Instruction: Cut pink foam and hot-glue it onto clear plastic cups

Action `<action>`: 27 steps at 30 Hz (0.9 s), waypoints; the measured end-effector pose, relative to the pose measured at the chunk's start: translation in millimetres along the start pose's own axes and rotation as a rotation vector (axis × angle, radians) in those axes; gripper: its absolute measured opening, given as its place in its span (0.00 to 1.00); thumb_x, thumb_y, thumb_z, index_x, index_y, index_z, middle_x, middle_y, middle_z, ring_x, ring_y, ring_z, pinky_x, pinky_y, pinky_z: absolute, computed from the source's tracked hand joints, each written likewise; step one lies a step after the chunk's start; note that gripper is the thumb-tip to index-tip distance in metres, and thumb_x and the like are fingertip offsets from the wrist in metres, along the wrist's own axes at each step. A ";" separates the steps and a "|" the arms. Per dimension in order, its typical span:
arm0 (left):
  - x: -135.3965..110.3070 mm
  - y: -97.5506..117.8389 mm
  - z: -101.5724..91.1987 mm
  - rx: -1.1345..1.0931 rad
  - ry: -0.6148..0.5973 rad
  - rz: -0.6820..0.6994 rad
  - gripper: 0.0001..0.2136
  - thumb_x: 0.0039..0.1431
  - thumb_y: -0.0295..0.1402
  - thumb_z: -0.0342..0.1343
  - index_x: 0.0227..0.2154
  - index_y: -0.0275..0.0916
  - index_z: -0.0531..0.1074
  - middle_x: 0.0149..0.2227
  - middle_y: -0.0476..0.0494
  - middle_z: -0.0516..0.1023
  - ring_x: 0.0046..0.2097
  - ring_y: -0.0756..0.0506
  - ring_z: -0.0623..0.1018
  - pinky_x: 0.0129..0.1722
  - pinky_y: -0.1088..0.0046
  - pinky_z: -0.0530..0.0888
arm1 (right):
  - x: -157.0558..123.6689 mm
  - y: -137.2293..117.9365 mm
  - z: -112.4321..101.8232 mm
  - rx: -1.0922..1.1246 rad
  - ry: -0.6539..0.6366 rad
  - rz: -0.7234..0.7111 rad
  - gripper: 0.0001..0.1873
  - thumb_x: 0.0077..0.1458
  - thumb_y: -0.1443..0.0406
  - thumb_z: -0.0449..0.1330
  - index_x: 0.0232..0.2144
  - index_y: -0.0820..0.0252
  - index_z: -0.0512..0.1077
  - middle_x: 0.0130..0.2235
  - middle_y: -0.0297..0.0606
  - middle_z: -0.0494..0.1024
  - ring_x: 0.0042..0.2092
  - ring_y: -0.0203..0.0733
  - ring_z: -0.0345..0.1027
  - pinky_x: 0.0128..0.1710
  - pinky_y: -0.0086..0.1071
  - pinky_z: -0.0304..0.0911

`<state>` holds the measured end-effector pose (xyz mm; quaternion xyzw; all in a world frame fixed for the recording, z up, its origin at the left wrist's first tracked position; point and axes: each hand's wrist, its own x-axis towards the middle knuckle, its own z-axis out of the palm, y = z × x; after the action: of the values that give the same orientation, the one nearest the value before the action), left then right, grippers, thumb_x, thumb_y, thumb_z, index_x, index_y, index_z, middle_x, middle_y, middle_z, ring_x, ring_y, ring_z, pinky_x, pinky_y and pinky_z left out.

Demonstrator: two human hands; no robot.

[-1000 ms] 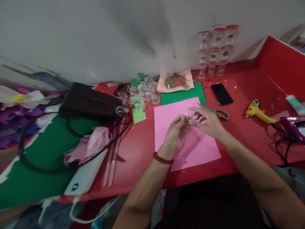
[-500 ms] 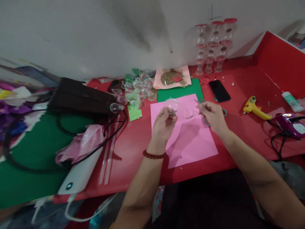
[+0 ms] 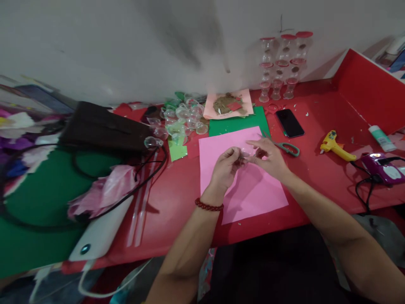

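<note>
Over the pink paper sheet [image 3: 234,204], both my hands meet at a small clear plastic piece [image 3: 246,151], rounded and partly hidden by the fingers. My left hand [image 3: 225,169] is closed, pinching it between thumb and fingers from the left. From the right, my right hand [image 3: 268,157] has its thumb and fingers curved around the same piece. A pair of scissors [image 3: 289,148] with green handles lies just beyond my right hand, its blades partly covered by that hand.
Several clear plastic cups [image 3: 183,118] are heaped at back left, beside a black bag [image 3: 101,128]. Stacked clear cup columns [image 3: 278,69] stand by the wall. A phone [image 3: 289,123], yellow glue gun [image 3: 337,145] and glue bottle [image 3: 382,138] lie right. Peach paper [image 3: 210,109] bears brown material.
My hands have come together over the pink sheet. My right hand moved left, uncovering more of the scissors; my left hand shifted slightly right and down with the clear piece.
</note>
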<state>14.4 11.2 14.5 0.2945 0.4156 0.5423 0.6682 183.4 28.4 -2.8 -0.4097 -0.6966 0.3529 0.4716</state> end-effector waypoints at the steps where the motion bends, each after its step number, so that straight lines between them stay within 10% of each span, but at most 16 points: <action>1: 0.0 -1.4 0.6 -0.022 -0.003 -0.038 0.12 0.53 0.35 0.70 0.25 0.36 0.71 0.24 0.50 0.77 0.23 0.53 0.74 0.24 0.79 0.69 | -1.2 -0.8 0.8 -0.018 0.043 -0.022 0.20 0.53 0.60 0.70 0.49 0.47 0.80 0.37 0.33 0.73 0.33 0.35 0.66 0.34 0.32 0.68; 11: -2.4 -2.2 5.9 -0.206 0.078 -0.283 0.08 0.59 0.29 0.64 0.26 0.35 0.73 0.23 0.48 0.78 0.19 0.56 0.71 0.20 0.83 0.69 | -5.8 -13.2 1.1 -0.023 0.247 -0.098 0.03 0.54 0.64 0.69 0.30 0.49 0.83 0.34 0.35 0.78 0.37 0.40 0.70 0.37 0.36 0.68; 27: 0.3 -1.2 -1.9 -0.133 0.008 -0.231 0.09 0.52 0.29 0.69 0.25 0.34 0.73 0.23 0.48 0.78 0.19 0.57 0.69 0.19 0.84 0.66 | 2.6 -5.2 -0.2 -0.194 0.154 -0.048 0.16 0.66 0.57 0.55 0.26 0.55 0.66 0.32 0.36 0.72 0.37 0.41 0.65 0.41 0.36 0.64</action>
<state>13.3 11.1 12.5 0.1977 0.4124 0.4893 0.7426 181.8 28.6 2.8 -0.4625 -0.6988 0.2402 0.4900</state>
